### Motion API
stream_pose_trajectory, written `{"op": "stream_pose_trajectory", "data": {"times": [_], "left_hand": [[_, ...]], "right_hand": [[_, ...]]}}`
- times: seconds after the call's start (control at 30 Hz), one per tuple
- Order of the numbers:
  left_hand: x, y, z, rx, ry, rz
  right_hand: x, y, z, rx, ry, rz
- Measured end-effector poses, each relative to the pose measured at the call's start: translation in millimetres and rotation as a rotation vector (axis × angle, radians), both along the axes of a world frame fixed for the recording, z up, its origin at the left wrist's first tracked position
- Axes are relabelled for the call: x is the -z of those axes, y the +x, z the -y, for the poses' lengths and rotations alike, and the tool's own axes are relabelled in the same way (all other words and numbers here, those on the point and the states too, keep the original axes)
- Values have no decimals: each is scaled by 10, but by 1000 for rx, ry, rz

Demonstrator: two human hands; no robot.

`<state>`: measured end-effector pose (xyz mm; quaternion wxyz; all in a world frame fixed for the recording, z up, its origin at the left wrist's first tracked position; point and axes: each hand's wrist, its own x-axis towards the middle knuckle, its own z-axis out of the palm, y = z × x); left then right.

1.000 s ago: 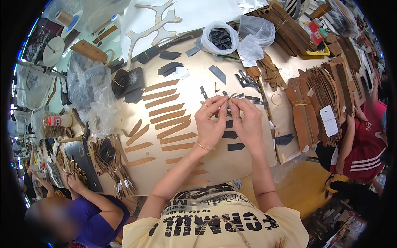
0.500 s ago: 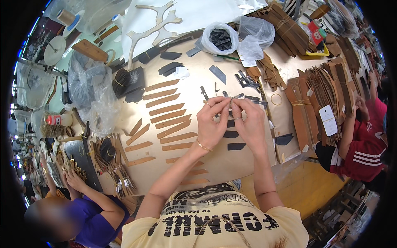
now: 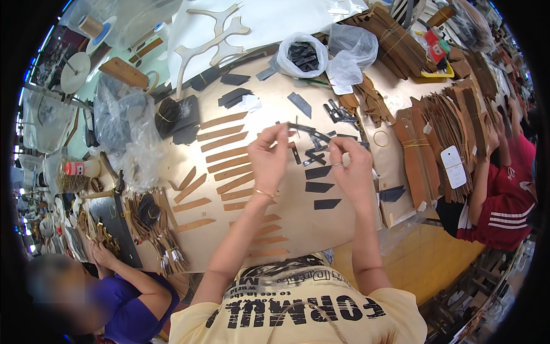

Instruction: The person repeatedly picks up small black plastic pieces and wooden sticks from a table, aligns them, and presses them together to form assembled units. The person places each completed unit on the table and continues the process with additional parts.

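Observation:
My left hand (image 3: 269, 156) and my right hand (image 3: 350, 166) are raised over the tan worktable (image 3: 286, 223) and pinch the two ends of a thin dark strip (image 3: 309, 132) held between them. Just under the hands lie flat black pieces (image 3: 318, 187) in a short column. To the left of my left hand, several tan leather strips (image 3: 224, 163) lie in a slanted row. A thin bracelet is on my left wrist and a ring on my right hand.
A white bag of black pieces (image 3: 302, 55) stands at the far side. Bundles of brown leather parts (image 3: 438, 143) are stacked on the right. One seated person in red (image 3: 504, 189) is at right, another in purple (image 3: 123, 298) at lower left. Clear plastic bags (image 3: 123, 129) lie left.
Both hands stay in nearly the same place over the table; the fingers have shifted a little along the dark strip.

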<state>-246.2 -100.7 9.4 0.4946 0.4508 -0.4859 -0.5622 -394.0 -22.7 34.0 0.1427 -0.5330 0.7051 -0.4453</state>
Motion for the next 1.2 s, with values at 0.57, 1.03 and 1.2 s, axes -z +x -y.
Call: {"op": "stream_pose_trajectory", "data": {"times": [0.57, 1.03, 1.2], "left_hand": [[15, -232, 164, 239, -238, 341], [-345, 511, -491, 518, 278, -183], [-343, 761, -851, 429, 371, -95]], "right_hand": [[-62, -140, -20, -75, 73, 248], [-114, 51, -492, -451, 156, 483], [45, 335, -708, -495, 56, 1139]]}}
